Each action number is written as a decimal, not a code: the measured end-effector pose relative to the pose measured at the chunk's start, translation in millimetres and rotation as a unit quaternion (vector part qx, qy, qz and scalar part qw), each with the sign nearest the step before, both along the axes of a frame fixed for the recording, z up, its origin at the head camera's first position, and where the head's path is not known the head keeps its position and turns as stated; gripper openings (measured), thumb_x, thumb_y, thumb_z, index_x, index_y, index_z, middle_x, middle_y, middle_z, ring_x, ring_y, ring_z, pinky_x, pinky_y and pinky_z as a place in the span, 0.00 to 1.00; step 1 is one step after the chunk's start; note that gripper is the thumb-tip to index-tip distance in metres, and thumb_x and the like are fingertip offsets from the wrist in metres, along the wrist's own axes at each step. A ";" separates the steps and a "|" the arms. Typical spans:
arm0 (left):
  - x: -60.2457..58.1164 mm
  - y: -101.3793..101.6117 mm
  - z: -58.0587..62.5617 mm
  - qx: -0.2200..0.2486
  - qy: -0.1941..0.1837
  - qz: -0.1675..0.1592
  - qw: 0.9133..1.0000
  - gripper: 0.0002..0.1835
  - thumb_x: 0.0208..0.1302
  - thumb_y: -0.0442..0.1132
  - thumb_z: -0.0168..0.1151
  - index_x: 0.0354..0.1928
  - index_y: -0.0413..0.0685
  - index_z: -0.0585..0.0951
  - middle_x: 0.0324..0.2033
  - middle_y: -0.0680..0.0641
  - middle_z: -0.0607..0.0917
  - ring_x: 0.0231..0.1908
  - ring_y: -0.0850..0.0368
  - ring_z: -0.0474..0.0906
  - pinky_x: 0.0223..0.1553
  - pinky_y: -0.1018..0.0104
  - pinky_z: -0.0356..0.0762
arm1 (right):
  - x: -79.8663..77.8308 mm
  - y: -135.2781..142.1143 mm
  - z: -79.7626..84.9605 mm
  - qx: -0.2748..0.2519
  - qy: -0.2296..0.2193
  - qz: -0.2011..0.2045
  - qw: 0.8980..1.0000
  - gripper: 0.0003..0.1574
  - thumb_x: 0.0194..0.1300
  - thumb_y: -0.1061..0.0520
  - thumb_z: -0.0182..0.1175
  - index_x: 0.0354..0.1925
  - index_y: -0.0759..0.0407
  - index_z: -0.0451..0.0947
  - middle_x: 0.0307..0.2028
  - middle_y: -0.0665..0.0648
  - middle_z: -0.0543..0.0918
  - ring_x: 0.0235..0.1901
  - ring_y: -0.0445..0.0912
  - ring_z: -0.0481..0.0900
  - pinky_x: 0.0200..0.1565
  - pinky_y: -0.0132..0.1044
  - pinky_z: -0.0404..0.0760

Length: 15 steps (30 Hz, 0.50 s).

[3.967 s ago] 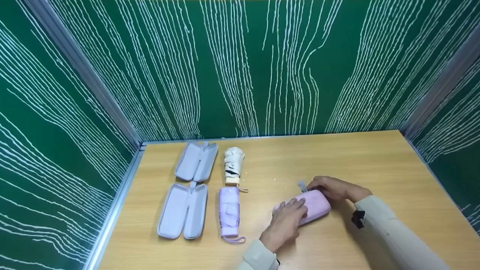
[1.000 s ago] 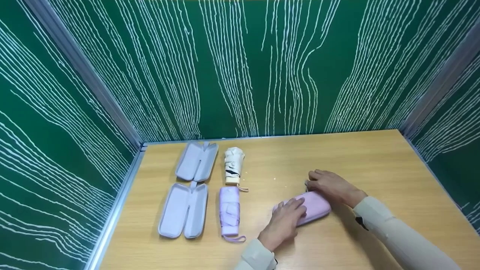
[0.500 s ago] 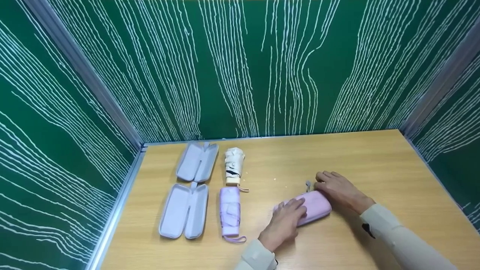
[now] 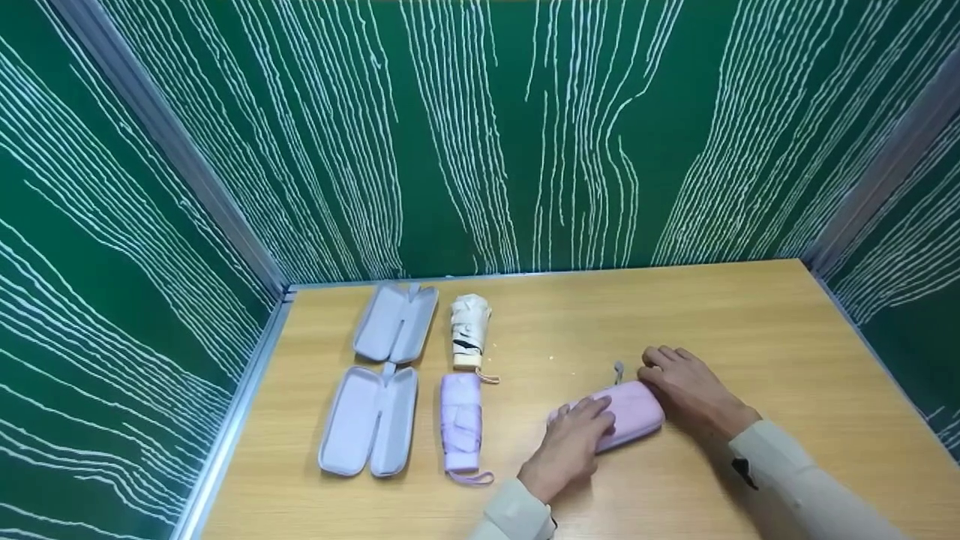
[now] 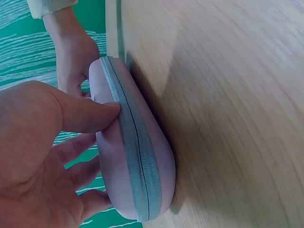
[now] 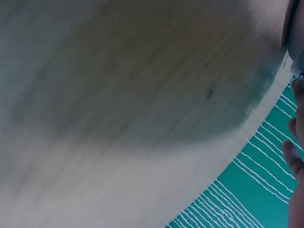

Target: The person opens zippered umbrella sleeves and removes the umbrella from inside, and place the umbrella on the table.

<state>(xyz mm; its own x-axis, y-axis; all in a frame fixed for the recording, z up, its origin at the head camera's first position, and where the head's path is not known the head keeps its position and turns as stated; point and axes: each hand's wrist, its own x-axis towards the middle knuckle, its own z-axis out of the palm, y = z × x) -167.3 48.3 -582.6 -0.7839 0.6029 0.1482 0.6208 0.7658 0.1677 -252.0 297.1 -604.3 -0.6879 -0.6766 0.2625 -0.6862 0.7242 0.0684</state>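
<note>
A pink zippered case (image 4: 634, 409) with a grey zip band (image 5: 133, 142) lies on the table before me. My left hand (image 4: 570, 446) holds its left part, the thumb against the zip side and the fingers over the top. My right hand (image 4: 686, 386) is at the case's far right corner. In the right wrist view its fingers (image 6: 295, 159) show only at the edge, one fingertip at a small zipper pull (image 6: 300, 76); most of that grip is hidden. A grey loop (image 4: 619, 369) sticks out from the case's far side. The zip line facing the left wrist camera looks closed.
Two light grey cases, one farther (image 4: 395, 322) and one nearer (image 4: 369, 420), lie opened flat at the left. Beside them are a folded cream umbrella (image 4: 470, 326) and a folded lilac umbrella (image 4: 460, 420). Green panels with white lines (image 4: 517, 150) wall the wooden table (image 4: 720, 315).
My right hand has moved from beside the grey loop rightward along the far edge to the case's right corner, uncovering the loop. The left hand and the case have barely moved.
</note>
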 end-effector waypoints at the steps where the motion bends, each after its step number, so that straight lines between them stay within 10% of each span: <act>1: -0.2 0.3 -0.3 0.000 0.003 -0.001 1.000 0.25 0.36 0.38 0.76 0.38 0.63 0.76 0.62 0.58 0.69 0.60 0.60 0.64 0.54 0.60 0.67 | 1.4 1.5 -0.4 -0.002 0.002 -0.001 1.000 0.13 0.56 0.66 0.62 0.39 0.52 0.79 0.42 0.54 0.71 0.40 0.50 0.70 0.42 0.49 0.74; 15: 0.7 0.6 -1.6 0.004 0.002 -0.003 1.000 0.27 0.33 0.37 0.77 0.40 0.61 0.76 0.62 0.56 0.69 0.61 0.58 0.64 0.56 0.55 0.67 | 17.5 15.6 -9.7 -0.031 0.056 0.011 0.998 0.12 0.54 0.65 0.56 0.37 0.55 0.79 0.39 0.55 0.72 0.38 0.51 0.71 0.36 0.47 0.73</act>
